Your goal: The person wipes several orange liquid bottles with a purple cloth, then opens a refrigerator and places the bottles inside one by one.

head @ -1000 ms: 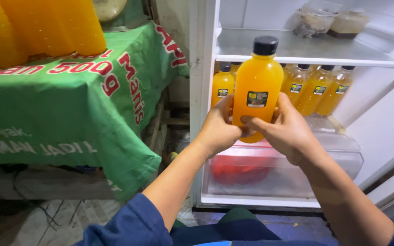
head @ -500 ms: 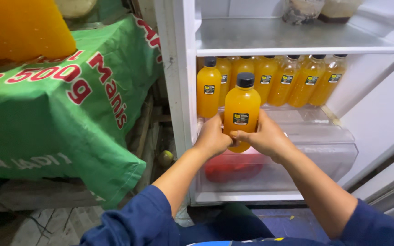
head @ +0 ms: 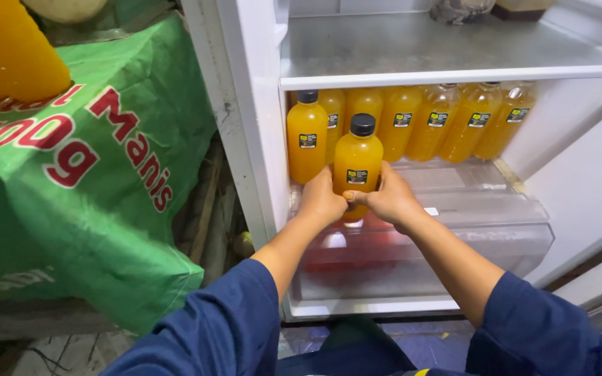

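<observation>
Fridge shelf [head: 454, 66], orange bottle [head: 357, 163], blk cap, upright

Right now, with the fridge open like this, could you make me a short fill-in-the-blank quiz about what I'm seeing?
1. Both hands, the left hand and the right hand, hold one bottle of ____ liquid.
2. The bottle's cap is ____ in colour.
3. The row of bottles stands under a ____ shelf.
4. Left of the fridge lies a ____ sack with red lettering.

Missing words: orange; black; glass; green
</observation>
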